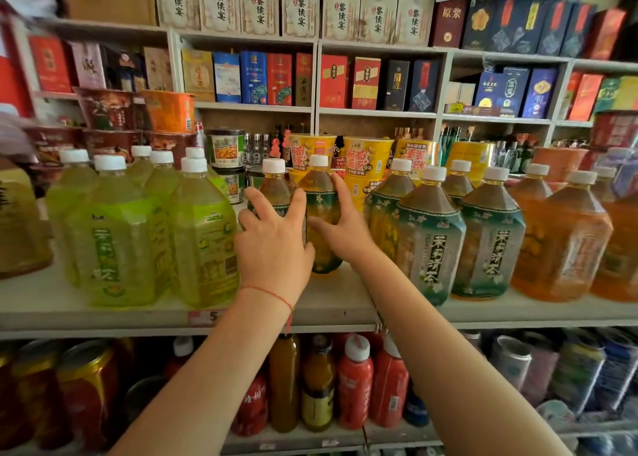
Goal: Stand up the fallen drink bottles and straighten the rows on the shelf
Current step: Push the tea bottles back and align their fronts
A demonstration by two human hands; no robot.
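1. While both hands reach into the gap in the row, the left hand (272,245) has its fingers (257,198) spread, tips against the rear small tea bottle (274,186); grip unclear.
2. Right hand (340,229): fingers extended, thumb apart, pressed on the flank of the front small tea bottle (319,214). No clamp seen.
3. Both bottles stand upright, long axis vertical, directly ahead of the fingers, on the shelf (345,305).
4. Flanking: green bottles (203,234) left, large tea bottles (429,238) right.
5. Judgement: neither hand is clearly nearer; next move is likely a nudge to square the pair.
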